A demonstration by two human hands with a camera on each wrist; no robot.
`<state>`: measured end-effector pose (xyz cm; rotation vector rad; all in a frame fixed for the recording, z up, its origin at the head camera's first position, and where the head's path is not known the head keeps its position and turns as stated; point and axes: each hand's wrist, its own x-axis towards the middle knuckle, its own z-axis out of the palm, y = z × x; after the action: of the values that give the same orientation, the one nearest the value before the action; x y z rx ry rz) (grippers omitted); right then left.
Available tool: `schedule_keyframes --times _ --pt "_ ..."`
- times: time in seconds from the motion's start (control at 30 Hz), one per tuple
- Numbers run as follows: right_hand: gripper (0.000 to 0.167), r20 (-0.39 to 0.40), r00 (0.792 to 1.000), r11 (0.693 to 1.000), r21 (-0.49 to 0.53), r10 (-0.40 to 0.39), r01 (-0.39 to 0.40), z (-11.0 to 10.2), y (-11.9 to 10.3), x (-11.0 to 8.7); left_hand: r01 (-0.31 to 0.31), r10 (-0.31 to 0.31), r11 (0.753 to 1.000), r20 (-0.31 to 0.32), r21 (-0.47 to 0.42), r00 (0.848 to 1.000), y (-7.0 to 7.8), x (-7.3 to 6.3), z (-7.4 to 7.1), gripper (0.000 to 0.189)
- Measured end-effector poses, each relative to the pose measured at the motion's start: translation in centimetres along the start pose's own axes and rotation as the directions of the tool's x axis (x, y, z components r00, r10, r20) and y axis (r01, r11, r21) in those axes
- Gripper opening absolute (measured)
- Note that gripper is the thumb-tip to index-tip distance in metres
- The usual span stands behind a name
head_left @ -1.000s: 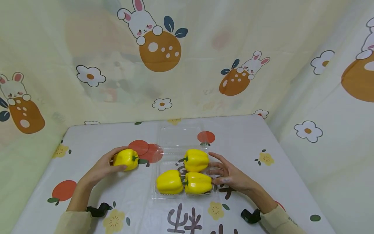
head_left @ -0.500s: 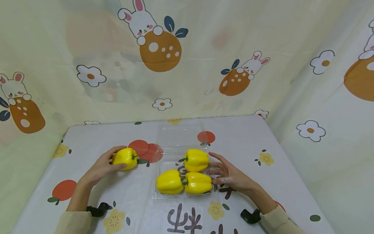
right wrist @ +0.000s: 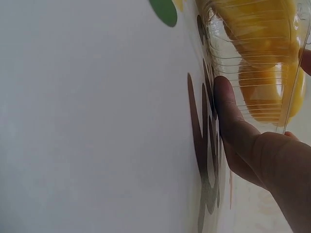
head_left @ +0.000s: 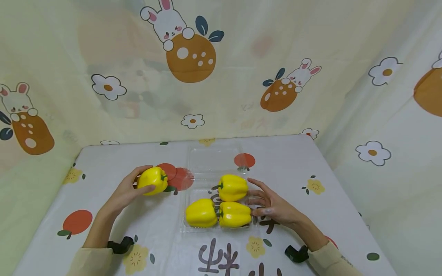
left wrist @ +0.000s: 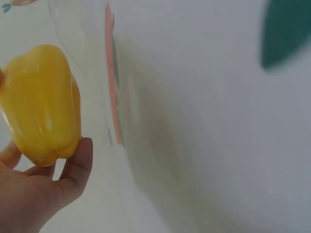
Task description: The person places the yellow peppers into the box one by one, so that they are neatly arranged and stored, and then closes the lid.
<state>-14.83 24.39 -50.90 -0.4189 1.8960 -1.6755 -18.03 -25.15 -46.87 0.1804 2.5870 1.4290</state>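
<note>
In the head view my left hand [head_left: 126, 192] grips a yellow bell pepper [head_left: 152, 181], stem toward the right, left of the clear plastic container [head_left: 200, 230]. A gap beneath the bell pepper [left wrist: 41, 107] in the left wrist view puts it above the tabletop. Three more yellow peppers lie in the container: one at the back right [head_left: 233, 188], one at the front right [head_left: 235, 214] and one at the front left [head_left: 201, 213]. My right hand [head_left: 272, 206] rests with spread fingers against the container's right side; its thumb [right wrist: 228, 99] touches the ribbed wall.
The container's transparent lid [head_left: 214, 160] lies folded back behind it, toward the curtain [head_left: 235, 96]. A white printed cloth [head_left: 286, 165] covers the table. Each wrist wears a black camera mount, left [head_left: 121, 245] and right [head_left: 296, 253].
My left hand has raised the bell pepper and carried it slightly to the right and away from me. My right hand and the container have stayed in place.
</note>
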Motion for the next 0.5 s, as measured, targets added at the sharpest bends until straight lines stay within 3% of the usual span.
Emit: schedule_keyframes --times 0.33,0.5 --pt "0.105 -0.015 1.000 1.000 0.006 0.020 -0.020 0.1 -0.2 0.1 -0.055 0.055 0.998 0.012 -0.042 0.998 2.6 -0.4 1.9 0.069" --pt "0.105 -0.025 0.999 0.999 0.020 0.030 -0.030 0.2 -0.3 0.1 -0.109 0.112 0.991 0.045 -0.079 0.993 3.7 -0.5 3.0 0.065"
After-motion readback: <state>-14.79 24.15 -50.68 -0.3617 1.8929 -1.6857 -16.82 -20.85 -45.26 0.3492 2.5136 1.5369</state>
